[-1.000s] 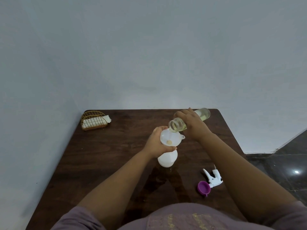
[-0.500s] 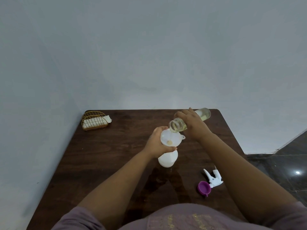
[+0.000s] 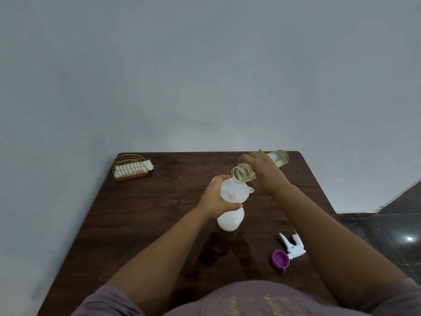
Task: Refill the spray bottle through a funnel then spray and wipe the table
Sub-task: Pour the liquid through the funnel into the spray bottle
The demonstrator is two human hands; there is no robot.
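- Purple cap is seen lying mouth-up close to the near right corner of the table, touching the white spray head that lies on its side just behind it.
- Spray bottle, white and without its head, is stood upright near the middle of the table, slightly toward the right edge.
- Its neck is gripped by the left hand, whose fingers are curled round it just under the funnel.
- White funnel is seated in the bottle's mouth, its small tab pointing toward the right edge; a little yellowish liquid is visible at its throat.
- Clear refill bottle, holding pale yellow liquid, is tilted with its open mouth over the far rim of the funnel, and a thin stream is seen running into the funnel.
- This bottle is held round its middle by the right hand, fingers wrapped over the top of it.
- Gold wire holder with white napkins is stood at the far left corner of the table, well apart from everything else.
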